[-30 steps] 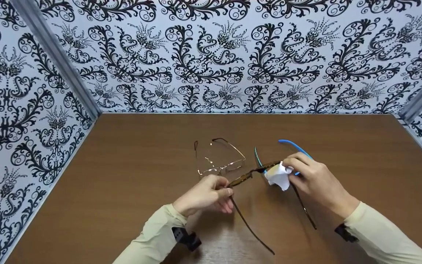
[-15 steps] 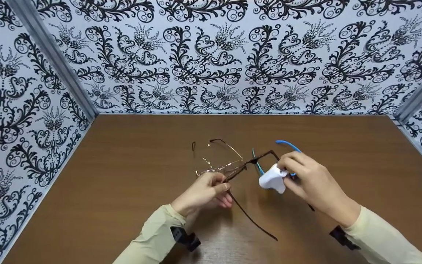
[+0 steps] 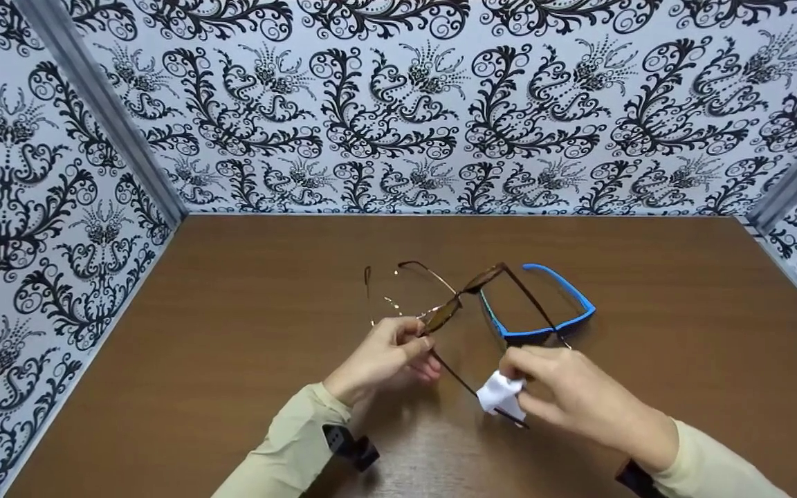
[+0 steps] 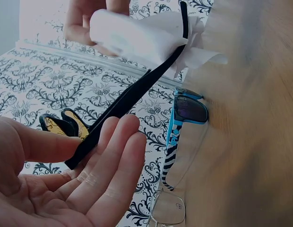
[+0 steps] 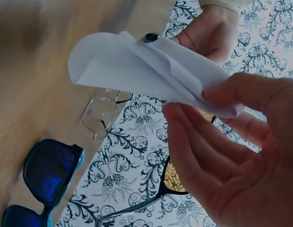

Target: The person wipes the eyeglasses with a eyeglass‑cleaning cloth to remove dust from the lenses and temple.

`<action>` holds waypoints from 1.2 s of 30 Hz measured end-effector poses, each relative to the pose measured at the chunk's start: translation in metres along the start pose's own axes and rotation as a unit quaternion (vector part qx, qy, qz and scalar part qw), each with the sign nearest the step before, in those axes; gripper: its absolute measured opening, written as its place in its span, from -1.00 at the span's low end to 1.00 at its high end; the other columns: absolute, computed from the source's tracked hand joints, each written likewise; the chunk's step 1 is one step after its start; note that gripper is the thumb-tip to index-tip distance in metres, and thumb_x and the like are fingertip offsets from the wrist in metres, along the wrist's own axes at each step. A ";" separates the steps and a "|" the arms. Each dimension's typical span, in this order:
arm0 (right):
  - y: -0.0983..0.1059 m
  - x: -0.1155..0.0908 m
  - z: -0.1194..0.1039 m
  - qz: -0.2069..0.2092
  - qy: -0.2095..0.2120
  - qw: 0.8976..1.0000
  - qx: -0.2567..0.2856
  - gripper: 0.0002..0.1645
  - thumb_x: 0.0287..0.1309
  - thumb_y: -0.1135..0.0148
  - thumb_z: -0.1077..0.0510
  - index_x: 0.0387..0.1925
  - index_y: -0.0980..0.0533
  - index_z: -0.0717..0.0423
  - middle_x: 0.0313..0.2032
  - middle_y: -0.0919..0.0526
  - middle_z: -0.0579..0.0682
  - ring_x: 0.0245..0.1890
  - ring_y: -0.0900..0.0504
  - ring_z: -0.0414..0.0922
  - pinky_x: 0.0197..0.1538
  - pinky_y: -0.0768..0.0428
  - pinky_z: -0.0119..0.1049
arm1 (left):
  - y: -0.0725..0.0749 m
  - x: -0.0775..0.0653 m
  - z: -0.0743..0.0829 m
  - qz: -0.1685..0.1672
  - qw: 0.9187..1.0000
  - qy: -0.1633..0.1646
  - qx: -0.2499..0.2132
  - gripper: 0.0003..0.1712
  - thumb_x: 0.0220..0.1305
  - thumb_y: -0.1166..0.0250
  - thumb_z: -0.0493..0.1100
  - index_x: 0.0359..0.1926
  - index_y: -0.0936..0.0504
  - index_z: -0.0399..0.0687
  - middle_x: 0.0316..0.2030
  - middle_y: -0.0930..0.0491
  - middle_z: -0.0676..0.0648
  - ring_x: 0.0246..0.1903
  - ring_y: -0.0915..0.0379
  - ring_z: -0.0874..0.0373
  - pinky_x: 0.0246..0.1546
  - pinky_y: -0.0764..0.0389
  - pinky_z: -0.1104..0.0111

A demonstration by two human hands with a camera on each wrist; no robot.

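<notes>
Dark-framed glasses (image 3: 487,278) with amber lenses are held above the table, both temples unfolded. My left hand (image 3: 383,356) pinches them at the near corner, thumb against the temple's hinge end, as the left wrist view shows. With thumb and fingers my right hand (image 3: 564,387) pinches a white cloth (image 3: 498,393), which lies around the temple's far part; the temple's tip pokes out beyond it. In the right wrist view the folded cloth (image 5: 137,66) hides most of that temple. Behind the right hand, blue-framed sunglasses (image 3: 582,318) rest on the table.
Thin metal-framed glasses (image 3: 433,273) lie on the table behind my left hand, partly covered by it and by the held glasses. The brown wooden table (image 3: 246,297) ends at patterned walls (image 3: 398,104) at the back and sides.
My right hand has moved the cloth from the far lens area down to the near temple. The held glasses have turned, their far end rising away from me. My left hand keeps its grip.
</notes>
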State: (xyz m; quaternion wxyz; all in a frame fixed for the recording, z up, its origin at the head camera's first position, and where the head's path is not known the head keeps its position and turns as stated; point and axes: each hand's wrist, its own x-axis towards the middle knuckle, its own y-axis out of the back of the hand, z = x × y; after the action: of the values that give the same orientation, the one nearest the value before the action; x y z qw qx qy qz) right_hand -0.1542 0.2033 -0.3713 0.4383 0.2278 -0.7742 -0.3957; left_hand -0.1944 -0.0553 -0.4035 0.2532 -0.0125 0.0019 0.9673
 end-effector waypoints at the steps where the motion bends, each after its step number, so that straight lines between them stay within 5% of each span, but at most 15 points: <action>1: -0.001 -0.001 0.001 -0.008 0.000 1.000 0.020 -0.59 -0.22 -0.27 0.46 -0.33 -0.45 -0.02 -0.40 -0.53 -0.27 -0.39 -0.54 -0.33 -0.32 -0.52 -0.52 | 0.000 0.000 0.000 -0.001 1.000 0.000 0.002 -0.90 0.35 -0.06 -0.44 -0.31 -0.45 -0.48 -0.47 -0.63 -0.36 -0.45 -0.65 -0.19 -0.28 -0.64 -0.04; 7: -0.006 -0.007 0.004 -0.051 -0.025 0.990 0.132 -0.57 -0.18 -0.22 0.53 -0.31 -0.44 0.01 -0.39 -0.55 -0.24 -0.34 -0.59 -0.32 -0.25 -0.59 -0.50 | 0.002 -0.001 -0.001 -0.008 1.000 0.003 0.009 -0.88 0.35 -0.05 -0.44 -0.27 -0.44 -0.53 -0.46 -0.63 -0.38 -0.42 -0.64 -0.24 -0.27 -0.63 -0.05; 21: -0.023 -0.012 0.004 -0.049 -0.098 0.962 0.251 -0.59 -0.02 -0.12 0.58 -0.24 -0.42 0.08 -0.34 -0.59 -0.08 -0.34 -0.63 -0.25 -0.42 -0.67 -0.29 | -0.001 -0.003 0.001 0.000 1.000 0.015 0.006 -0.90 0.32 -0.07 -0.44 -0.27 -0.47 -0.50 -0.44 -0.61 -0.44 -0.45 -0.65 -0.18 -0.28 -0.64 -0.03; 36: -0.045 0.002 0.001 0.020 -0.156 0.936 0.314 -0.70 0.12 -0.11 0.54 -0.21 -0.42 0.16 -0.29 -0.64 -0.01 -0.29 -0.66 -0.16 -0.29 -0.68 -0.25 | -0.012 -0.002 -0.003 0.002 0.999 0.037 0.014 -0.84 0.31 -0.09 -0.42 -0.26 -0.54 -0.54 -0.52 -0.63 -0.33 -0.53 -0.65 -0.08 -0.34 -0.66 0.02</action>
State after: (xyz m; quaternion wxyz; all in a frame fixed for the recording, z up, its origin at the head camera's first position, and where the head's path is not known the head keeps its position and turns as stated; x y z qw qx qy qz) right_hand -0.1558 0.1760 -0.4076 0.2261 0.2741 -0.9220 -0.1539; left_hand -0.1866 -0.0463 -0.4065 0.2508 -0.0446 0.0245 0.9667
